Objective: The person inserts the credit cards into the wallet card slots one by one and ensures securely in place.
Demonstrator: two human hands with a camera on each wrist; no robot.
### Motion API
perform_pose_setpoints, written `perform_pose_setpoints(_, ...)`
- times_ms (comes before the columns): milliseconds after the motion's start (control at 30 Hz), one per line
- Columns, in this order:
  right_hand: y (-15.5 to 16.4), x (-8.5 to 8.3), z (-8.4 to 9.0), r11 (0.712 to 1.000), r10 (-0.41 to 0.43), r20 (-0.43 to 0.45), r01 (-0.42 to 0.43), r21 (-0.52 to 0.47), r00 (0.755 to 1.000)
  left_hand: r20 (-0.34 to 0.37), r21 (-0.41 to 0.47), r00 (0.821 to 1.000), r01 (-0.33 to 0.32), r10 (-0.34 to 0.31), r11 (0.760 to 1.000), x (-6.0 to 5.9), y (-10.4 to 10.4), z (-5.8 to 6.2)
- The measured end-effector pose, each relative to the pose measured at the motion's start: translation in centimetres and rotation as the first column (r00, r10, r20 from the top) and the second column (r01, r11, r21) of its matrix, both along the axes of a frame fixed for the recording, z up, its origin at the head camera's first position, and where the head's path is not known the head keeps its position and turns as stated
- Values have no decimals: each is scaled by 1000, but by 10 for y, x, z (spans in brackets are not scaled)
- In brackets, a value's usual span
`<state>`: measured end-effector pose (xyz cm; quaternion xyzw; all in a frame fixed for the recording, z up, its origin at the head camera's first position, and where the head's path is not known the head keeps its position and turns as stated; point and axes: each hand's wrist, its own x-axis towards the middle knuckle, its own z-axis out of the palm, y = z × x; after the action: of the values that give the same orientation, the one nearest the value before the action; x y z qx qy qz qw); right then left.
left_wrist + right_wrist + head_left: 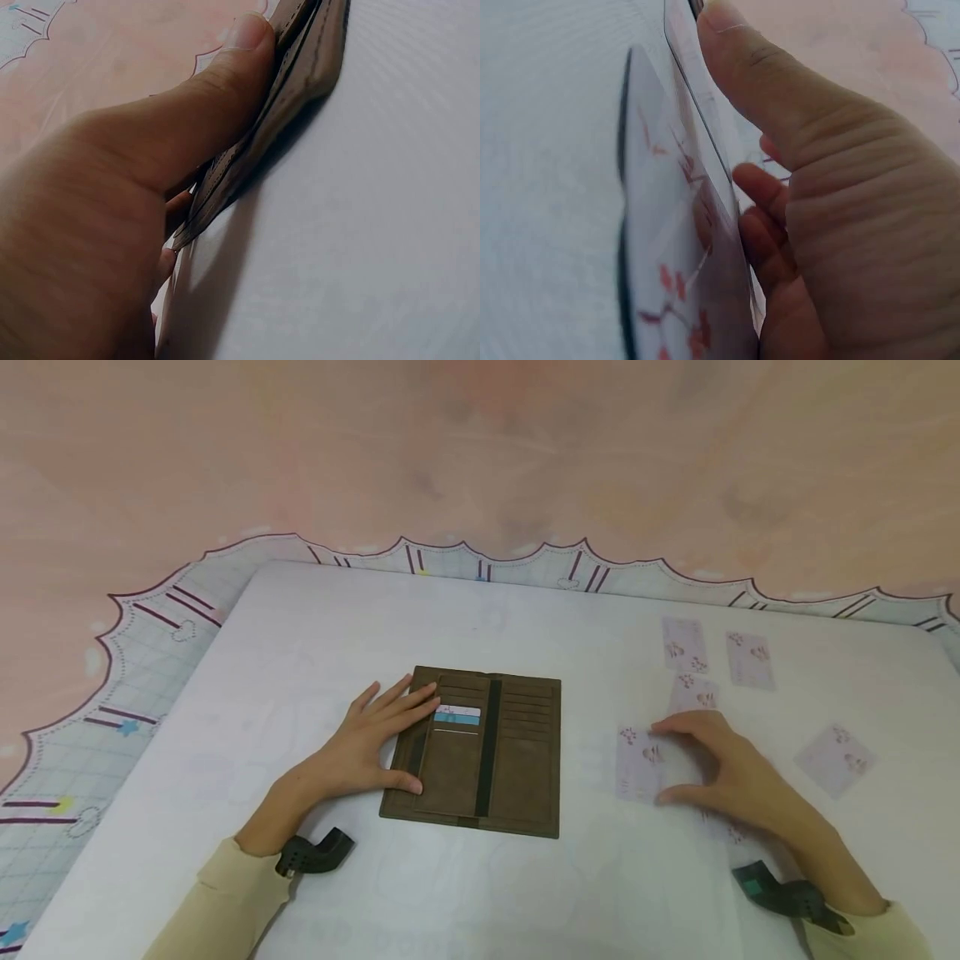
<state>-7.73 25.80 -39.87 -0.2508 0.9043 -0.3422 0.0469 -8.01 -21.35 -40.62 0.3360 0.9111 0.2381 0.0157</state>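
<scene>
An open brown wallet (pixel 517 760) lies flat on the white table (pixel 525 627), with a white and blue card (pixel 457 716) in one of its left slots. My left hand (pixel 420 739) rests on the wallet's left flap, fingers straight and thumb at its lower edge. The left wrist view shows the thumb (pixel 225 82) pressing the wallet's edge (pixel 300 75). My right hand (pixel 660 760) arches over a pale flowered card (pixel 636 764) to the wallet's right, pinching it between thumb and fingers. In the right wrist view that card (pixel 675 247) stands tilted against the thumb (pixel 757 75).
Several more flowered cards lie loose on the right: two at the back (pixel 684 645) (pixel 749 660), one just beyond my right hand (pixel 693 693), one far right (pixel 834 760). A patterned cloth (pixel 150 635) hangs off the table's edges. A pink floor lies beyond.
</scene>
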Motion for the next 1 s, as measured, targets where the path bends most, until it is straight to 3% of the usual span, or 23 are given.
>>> perform_pose_setpoints(300, 1, -3, -4, 999, 6, -106, -1, 50, 994, 3, 3, 1000, -1, 1, 1000, 0, 0, 0)
perform_pose_setpoints(700, -12, 0, 0, 995, -17, -52, 22, 98, 999, -16, 3, 1000, 0, 0, 1000, -1, -1, -2)
perform_pose_setpoints(1000, -12, 2, 0, 996, -41, 54, 37, 84, 998, -10, 4, 1000, 4, -4, 1000, -2, 0, -3)
